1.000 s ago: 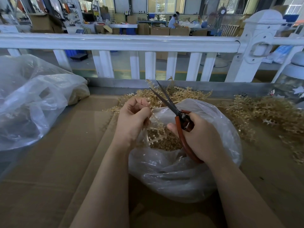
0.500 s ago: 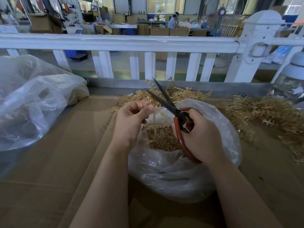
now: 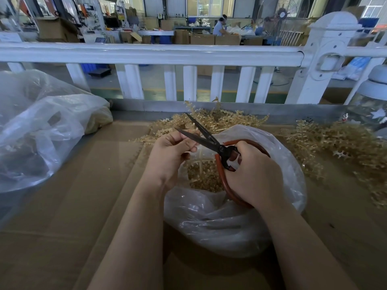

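Right hand (image 3: 254, 176) grips scissors (image 3: 209, 141) | blades dark, apart | handles red-brown

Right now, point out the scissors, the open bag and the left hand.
scissors (image 3: 221, 147), head view, at the pivot
open bag (image 3: 219, 227), head view, front wall
left hand (image 3: 168, 158), head view, back of hand

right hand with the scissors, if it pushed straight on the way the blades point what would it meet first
The right hand would likely meet the fingers of the left hand, which pinches a pale sprig by the open scissors blades; beyond lies the gold sprig pile. Depth is unclear.
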Demonstrator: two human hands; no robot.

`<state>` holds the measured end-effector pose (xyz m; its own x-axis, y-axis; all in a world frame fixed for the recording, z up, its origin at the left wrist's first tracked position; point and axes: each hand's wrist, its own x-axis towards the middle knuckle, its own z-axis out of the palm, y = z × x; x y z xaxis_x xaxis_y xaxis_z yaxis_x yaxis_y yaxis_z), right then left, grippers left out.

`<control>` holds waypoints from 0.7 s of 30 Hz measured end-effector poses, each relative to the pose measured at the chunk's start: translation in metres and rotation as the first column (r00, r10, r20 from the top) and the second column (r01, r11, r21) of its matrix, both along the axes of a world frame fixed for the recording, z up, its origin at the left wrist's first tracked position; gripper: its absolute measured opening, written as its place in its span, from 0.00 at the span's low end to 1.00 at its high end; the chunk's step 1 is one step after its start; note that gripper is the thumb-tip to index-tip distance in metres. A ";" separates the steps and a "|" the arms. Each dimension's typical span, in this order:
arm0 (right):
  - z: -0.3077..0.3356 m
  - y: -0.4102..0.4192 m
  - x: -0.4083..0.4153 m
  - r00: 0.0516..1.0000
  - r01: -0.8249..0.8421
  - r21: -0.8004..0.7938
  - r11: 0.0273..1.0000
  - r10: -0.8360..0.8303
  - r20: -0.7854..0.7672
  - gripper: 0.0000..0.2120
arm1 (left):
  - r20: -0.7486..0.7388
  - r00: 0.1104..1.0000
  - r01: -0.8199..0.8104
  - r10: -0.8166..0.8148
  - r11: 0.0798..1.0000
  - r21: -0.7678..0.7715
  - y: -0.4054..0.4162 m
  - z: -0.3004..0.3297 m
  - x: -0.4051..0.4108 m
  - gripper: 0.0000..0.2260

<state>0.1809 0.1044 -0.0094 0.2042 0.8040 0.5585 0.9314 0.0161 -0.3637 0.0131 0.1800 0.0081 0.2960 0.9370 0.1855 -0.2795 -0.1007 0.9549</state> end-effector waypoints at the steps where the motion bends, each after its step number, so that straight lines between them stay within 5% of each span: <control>1: 0.001 -0.001 -0.001 1.000 0.007 0.021 1.000 -0.007 0.000 0.17 | 0.003 1.000 -0.010 0.010 1.000 0.000 0.000 0.000 0.000 0.13; 9: -0.002 0.002 -0.001 1.000 0.001 -0.054 0.999 -0.002 -0.019 0.16 | 0.036 0.999 0.036 -0.036 0.999 0.006 -0.001 0.000 0.000 0.19; 21: -0.001 0.001 -0.002 1.000 0.005 -0.003 1.000 -0.006 -0.017 0.16 | 0.078 0.990 0.124 -0.116 0.988 -0.098 -0.004 0.001 0.004 0.15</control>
<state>0.1790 0.1055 -0.0101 0.2180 0.8043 0.5528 0.9252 0.0100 -0.3794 0.0167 0.1760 0.0087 0.3967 0.9106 0.1156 -0.3517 0.0344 0.9355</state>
